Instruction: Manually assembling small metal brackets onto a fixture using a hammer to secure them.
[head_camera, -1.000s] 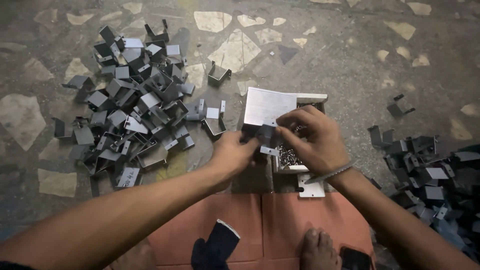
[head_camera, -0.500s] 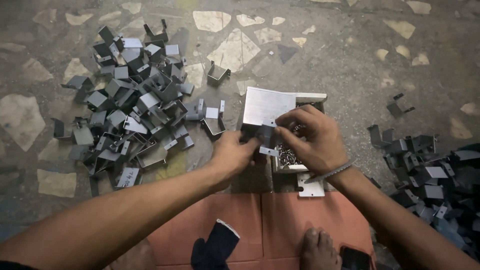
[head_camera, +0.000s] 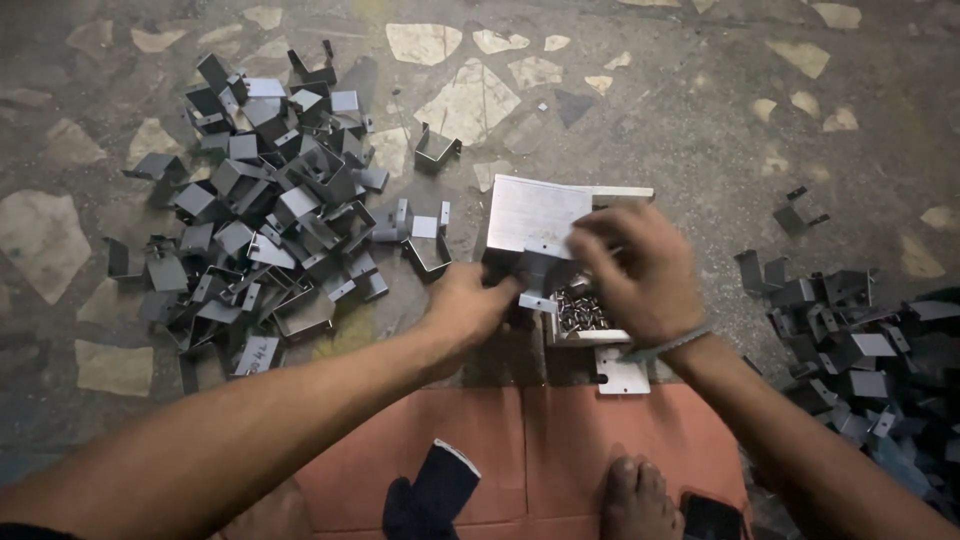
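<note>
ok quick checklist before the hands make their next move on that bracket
1. Left hand touching the small bent metal bracket: ok.
2. Right hand over the bracket, grip hidden by its fingers: cannot tell.
3. Tray of small screws within reach under the right hand: ok.
4. Flat metal plate lies just behind the bracket: ok.
5. Pile of brackets on the left close by: ok.
6. Bare foot on the orange mat, apart from the loose parts: ok.
</note>
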